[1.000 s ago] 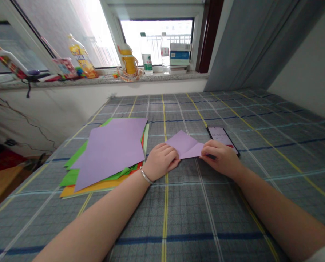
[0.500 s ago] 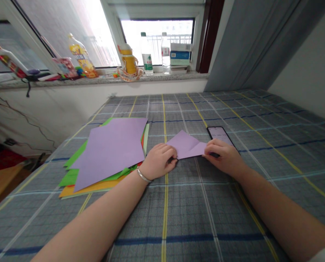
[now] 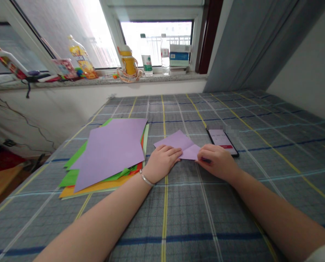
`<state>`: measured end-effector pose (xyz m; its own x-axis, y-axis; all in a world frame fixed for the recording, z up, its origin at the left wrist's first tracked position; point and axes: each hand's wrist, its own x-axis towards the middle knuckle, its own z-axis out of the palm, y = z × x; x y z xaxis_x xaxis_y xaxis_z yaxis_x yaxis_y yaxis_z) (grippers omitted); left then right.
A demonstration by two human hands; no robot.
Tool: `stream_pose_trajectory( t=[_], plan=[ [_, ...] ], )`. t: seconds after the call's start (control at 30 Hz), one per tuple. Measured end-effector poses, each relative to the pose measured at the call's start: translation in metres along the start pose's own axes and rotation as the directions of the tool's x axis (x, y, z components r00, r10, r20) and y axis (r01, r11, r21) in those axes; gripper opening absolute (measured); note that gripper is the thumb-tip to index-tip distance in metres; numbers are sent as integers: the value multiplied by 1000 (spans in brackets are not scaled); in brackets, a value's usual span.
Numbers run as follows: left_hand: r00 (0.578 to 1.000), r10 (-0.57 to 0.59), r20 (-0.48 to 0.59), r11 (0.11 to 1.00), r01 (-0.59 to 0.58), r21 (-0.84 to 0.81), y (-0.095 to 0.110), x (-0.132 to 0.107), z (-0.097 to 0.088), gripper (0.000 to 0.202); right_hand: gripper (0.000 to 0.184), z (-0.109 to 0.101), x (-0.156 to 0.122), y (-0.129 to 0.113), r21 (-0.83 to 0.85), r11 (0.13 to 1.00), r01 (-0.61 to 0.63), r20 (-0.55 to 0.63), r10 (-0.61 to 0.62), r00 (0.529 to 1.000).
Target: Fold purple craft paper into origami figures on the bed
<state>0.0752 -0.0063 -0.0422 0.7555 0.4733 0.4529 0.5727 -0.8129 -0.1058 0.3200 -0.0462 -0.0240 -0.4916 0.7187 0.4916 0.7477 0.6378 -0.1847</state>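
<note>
A folded piece of purple paper [image 3: 178, 138] lies on the plaid cloth in front of me, its peak pointing away and a crease running across its right part. My left hand [image 3: 165, 160] lies flat over the paper's left near side, fingers stretched toward the right. The right corner of the paper is pinched between the thumb and curled fingers of my right hand [image 3: 215, 160]. A phone [image 3: 224, 142] with a lit screen rests just beyond my right hand. Left of my hands sits a stack of coloured paper with a large purple sheet [image 3: 114, 149] on top.
Green [image 3: 71, 178] and orange [image 3: 96, 188] sheets stick out from under the stack. Along the windowsill [image 3: 104, 80] stand a yellow drink bottle [image 3: 83, 58], a yellow flask [image 3: 129, 63], two clear bottles and some boxes [image 3: 179, 56]. A grey curtain [image 3: 241, 43] hangs at the right.
My left hand has gone from a curled grip on the paper's left corner to lying flat on it. My right hand has shifted slightly left and nearer with its corner, uncovering more of the phone.
</note>
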Motion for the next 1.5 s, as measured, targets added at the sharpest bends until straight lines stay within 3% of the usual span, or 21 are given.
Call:
stream_pose_trajectory(
  t=[0.23,0.4,0.57,0.73,0.93,1.1,1.27,1.37,1.43,1.5],
  plan=[
    [995,-73,66,997,72,9,0,-1,-2,27,11,-9,-4,17,-80,997,8,-2,-8,1000],
    [992,-92,82,996,91,17,3,-1,-2,34,12,-4,-1,0,-80,997,8,-2,-8,1000],
    [987,-138,80,988,131,85,8,3,-3,31,15,5,4,-21,-61,986,153,58,-150,987],
    [972,-223,70,967,212,138,10,2,-3,27,11,1,3,-14,-42,990,131,-1,-131,991],
    [946,-305,113,945,315,-89,2,-1,-7,35,7,-1,-4,7,21,1000,-2,-174,6,985],
    [968,-250,10,900,236,-365,-1,0,-10,39,44,10,-4,15,44,993,-106,-272,114,956],
    [971,-212,-107,905,154,-397,6,-2,-12,35,66,22,-6,15,105,982,-154,-260,176,949],
    [969,-197,-147,876,107,-470,11,-2,-14,32,75,25,-6,16,149,963,-223,-288,258,922],
    [965,-208,-158,832,89,-548,15,-1,-15,31,63,24,-6,19,150,950,-274,-302,307,902],
    [959,-224,-174,787,73,-613,17,0,-16,29,33,22,-6,24,116,949,-294,-315,316,895]
  ],
)
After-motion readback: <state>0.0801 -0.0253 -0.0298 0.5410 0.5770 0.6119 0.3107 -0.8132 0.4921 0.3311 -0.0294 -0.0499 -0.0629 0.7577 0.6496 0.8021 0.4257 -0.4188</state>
